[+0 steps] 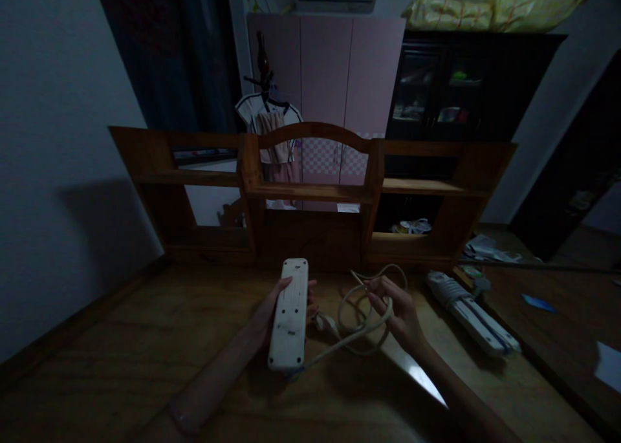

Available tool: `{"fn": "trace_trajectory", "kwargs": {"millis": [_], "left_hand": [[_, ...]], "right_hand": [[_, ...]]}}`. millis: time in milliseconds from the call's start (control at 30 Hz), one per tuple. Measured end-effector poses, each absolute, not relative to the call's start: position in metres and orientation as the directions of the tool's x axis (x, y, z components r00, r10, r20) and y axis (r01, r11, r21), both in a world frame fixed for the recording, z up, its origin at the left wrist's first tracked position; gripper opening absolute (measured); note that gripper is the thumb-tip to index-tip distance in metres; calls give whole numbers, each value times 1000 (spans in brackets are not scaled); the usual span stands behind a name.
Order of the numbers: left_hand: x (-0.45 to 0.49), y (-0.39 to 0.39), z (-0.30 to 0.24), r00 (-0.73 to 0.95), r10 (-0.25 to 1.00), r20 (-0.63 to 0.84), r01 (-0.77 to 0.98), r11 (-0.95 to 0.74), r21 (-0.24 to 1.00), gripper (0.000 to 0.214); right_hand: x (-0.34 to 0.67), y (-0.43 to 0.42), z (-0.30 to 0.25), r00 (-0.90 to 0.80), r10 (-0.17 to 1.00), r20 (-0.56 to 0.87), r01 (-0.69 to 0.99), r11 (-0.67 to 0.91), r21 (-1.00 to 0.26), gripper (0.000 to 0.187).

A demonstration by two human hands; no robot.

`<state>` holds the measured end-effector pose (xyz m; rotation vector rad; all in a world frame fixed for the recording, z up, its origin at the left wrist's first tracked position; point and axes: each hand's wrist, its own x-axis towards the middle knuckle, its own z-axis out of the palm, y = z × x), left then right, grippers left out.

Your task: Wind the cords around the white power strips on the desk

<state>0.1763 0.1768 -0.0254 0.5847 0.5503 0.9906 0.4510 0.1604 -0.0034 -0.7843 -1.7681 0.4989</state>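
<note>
A: Where is the power strip (pixel 290 317), and how is it held?

B: Above the wooden surface (pixel 160 339), underside up, so that the corner screws and slots show. My left fingers (pixel 312 293) grip it from the far edge, with the thumb laid across its underside.

A: And on the right?

B: My right fingers (pixel 388 289) are closed on a bend of the cord (pixel 347 341), which leaves the strip's near end and crosses to them.

A: How far along does the work stand?

B: Early, I judge. Strip and cord are both in hand, but no turn of cord lies around the strip. Slack loops spread beside and beyond my right fingers; what looks like the plug (pixel 325 324) is among them, near the strip.

A: Does anything nearby show a tidier state?

B: To the right lies a second white strip (pixel 478 320), with its cord (pixel 449 288) wound about the far end. Set against that one, mine is what remains loose.
</note>
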Motion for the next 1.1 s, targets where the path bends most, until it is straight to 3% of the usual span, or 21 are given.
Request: {"fn": "trace_trajectory", "kwargs": {"millis": [233, 400, 533, 733, 867, 1000, 1100], "left_hand": [[193, 149, -24, 651, 706, -277, -311, 582, 752, 53], [213, 135, -23, 716, 666, -212, -199, 485, 852, 51], [218, 129, -23, 790, 569, -231, -130, 522, 843, 53], [213, 125, -24, 865, 456, -207, 4, 407, 913, 58], [214, 130, -27, 817, 552, -165, -73, 383, 921, 48], [214, 132, -21, 837, 526, -152, -173, 517, 838, 52], [213, 131, -15, 797, 593, -112, -254, 497, 830, 46]], "right_hand": [[439, 154, 4, -284, 716, 637, 219, 695, -685, 13], [433, 151, 1, -286, 727, 624, 226, 684, -693, 11], [430, 154, -4, -290, 743, 604, 240, 667, -705, 11], [427, 163, -11, -344, 723, 599, 190, 678, -710, 13], [432, 171, -15, -333, 741, 584, 197, 660, -725, 14], [436, 178, -18, -342, 763, 549, 175, 626, -760, 18], [436, 182, -19, -338, 773, 536, 136, 604, -785, 19]]}}
